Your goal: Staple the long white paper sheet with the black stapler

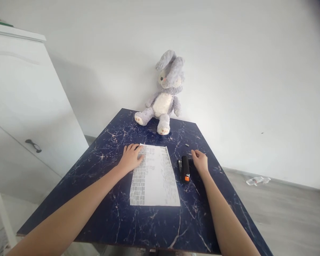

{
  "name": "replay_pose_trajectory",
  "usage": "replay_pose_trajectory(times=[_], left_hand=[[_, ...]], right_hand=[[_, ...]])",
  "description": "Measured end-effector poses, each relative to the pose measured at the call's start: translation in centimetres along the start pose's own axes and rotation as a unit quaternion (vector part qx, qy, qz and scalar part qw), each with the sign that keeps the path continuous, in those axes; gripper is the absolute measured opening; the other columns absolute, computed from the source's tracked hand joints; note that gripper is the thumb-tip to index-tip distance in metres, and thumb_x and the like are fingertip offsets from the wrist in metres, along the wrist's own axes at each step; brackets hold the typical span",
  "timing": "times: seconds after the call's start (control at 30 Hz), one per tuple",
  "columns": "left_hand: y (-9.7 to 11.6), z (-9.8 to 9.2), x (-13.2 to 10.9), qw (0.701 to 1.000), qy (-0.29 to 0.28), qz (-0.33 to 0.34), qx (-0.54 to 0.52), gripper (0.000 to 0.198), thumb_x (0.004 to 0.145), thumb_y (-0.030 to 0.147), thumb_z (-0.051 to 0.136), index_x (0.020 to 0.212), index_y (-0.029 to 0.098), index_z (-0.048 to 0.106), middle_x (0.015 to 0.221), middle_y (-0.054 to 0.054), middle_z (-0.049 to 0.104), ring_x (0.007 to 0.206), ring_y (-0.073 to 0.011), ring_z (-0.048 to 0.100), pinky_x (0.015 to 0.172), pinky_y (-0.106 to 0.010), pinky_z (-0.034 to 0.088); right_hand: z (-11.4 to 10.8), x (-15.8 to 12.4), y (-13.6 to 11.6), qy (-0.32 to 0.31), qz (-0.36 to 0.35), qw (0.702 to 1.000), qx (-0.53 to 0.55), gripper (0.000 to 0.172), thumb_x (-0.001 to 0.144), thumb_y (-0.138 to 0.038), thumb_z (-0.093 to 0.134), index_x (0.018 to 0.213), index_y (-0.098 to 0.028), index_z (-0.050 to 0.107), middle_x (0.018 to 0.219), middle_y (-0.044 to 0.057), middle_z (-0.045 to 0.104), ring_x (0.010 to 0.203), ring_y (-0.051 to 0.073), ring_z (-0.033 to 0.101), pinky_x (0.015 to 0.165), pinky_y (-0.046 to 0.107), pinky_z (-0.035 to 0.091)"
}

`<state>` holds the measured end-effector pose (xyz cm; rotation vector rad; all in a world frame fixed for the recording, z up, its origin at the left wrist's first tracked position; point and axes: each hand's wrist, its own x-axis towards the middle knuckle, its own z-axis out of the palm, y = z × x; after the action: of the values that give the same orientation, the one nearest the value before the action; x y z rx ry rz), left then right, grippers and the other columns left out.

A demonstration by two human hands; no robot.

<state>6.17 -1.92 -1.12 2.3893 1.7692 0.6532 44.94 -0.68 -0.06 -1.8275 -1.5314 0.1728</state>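
My left hand (131,157) lies with fingers apart over the upper left edge of a printed sheet of paper (157,177), which rests flat on the table. Dark blocks of print run down the sheet's left side, and lines of text fill its right side. Just right of the paper is a black stapler (185,169) with an orange end toward me. My right hand (200,161) rests to the right of the stapler, its fingers curled together; whether anything is between them is hidden. A small grey piece (187,145), perhaps a strip of staples, lies beyond the stapler.
A grey plush rabbit (162,105) sits at the far end of the dark blue marbled table (146,227), against the wall. A white cabinet (24,92) stands at the left. On the floor to the right lies a clear plastic item (258,181).
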Motion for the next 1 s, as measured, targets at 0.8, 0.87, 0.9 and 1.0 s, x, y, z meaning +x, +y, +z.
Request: replay_pose_trajectory(times=[0.8,0.87,0.9,1.0], left_hand=[[-0.1,0.0,2.4,0.998,0.033,-0.051,-0.006,0.029,0.096,0.03,0.056,0.124,0.03,0.065,0.117,-0.009,0.062,0.115,-0.0307,0.052,0.101,-0.049,0.038],[-0.2,0.1,2.5,0.998,0.038,-0.047,-0.02,0.031,0.095,0.029,0.058,0.126,0.029,0.063,0.116,-0.009,0.061,0.114,-0.0296,0.053,0.1,-0.047,0.039],[-0.2,0.2,2.5,0.998,0.042,-0.047,-0.026,0.032,0.095,0.028,0.058,0.127,0.027,0.062,0.116,-0.01,0.06,0.113,-0.0286,0.054,0.1,-0.045,0.04],[-0.1,0.4,2.3,0.995,0.066,-0.078,-0.014,0.033,0.095,0.024,0.055,0.127,0.017,0.059,0.115,-0.013,0.058,0.11,-0.0273,0.056,0.098,-0.04,0.043]], right_hand=[[3.6,0.4,1.2,-0.118,-0.138,0.975,-0.126,0.053,0.102,-0.044,0.031,0.149,-0.025,0.048,0.164,0.01,0.034,0.152,0.034,0.027,0.115,0.062,0.032],[3.5,0.4,1.2,-0.096,-0.149,0.978,-0.111,0.053,0.102,-0.042,0.031,0.146,-0.022,0.051,0.162,0.013,0.038,0.15,0.033,0.032,0.117,0.058,0.032],[3.3,0.4,1.1,-0.077,-0.158,0.979,-0.1,0.052,0.102,-0.041,0.032,0.144,-0.019,0.053,0.158,0.015,0.042,0.147,0.032,0.037,0.117,0.055,0.034],[2.8,0.2,0.8,-0.015,-0.169,0.983,-0.068,0.048,0.1,-0.04,0.037,0.136,-0.017,0.059,0.139,0.017,0.058,0.13,0.031,0.052,0.112,0.049,0.04]])
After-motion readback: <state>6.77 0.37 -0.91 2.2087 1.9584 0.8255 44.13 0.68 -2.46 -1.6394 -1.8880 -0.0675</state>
